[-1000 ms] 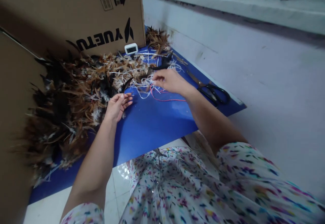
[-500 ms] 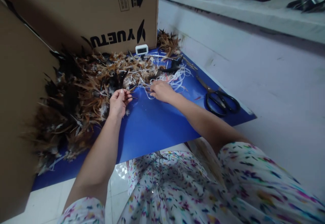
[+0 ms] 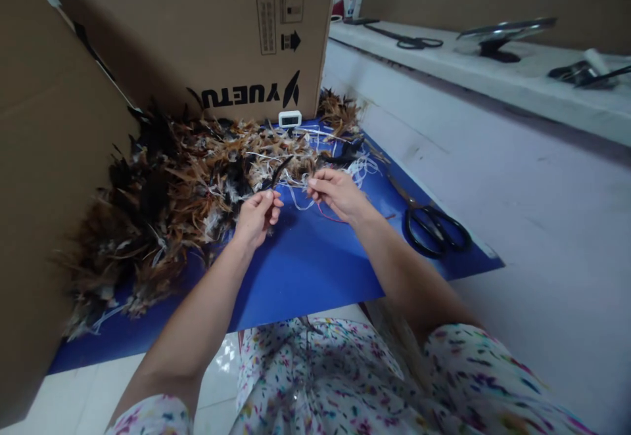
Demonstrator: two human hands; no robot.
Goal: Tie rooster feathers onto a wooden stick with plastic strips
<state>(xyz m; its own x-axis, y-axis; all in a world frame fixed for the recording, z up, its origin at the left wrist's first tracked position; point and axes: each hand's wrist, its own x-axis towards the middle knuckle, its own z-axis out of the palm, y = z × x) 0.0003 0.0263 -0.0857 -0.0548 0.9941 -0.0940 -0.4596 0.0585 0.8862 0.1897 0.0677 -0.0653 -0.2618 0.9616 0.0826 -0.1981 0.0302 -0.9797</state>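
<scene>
My left hand [image 3: 257, 217] is closed in a pinch, with a slim dark feather [image 3: 280, 171] rising from its fingertips. To its right, my right hand [image 3: 340, 193] is also pinched; whatever sits between its fingertips is too small to make out. A thin pink string [image 3: 329, 217] curves just below that hand. Behind both hands spreads a large heap of brown, black and whitish feathers [image 3: 197, 185]. White ribbon strips [image 3: 363, 169] lie beyond my right hand.
Black-handled scissors [image 3: 436, 230] rest on the blue sheet [image 3: 305, 277] at right. A small white digital display [image 3: 290, 119] stands before a cardboard box [image 3: 236, 41]. Another cardboard panel [image 3: 44, 159] borders the left. More scissors [image 3: 414, 42] lie on the white ledge [image 3: 532, 73].
My right hand has come away from the white strips, and its fingers are now pinched. The dark feather at my left hand now points upward. The view has tilted up slightly.
</scene>
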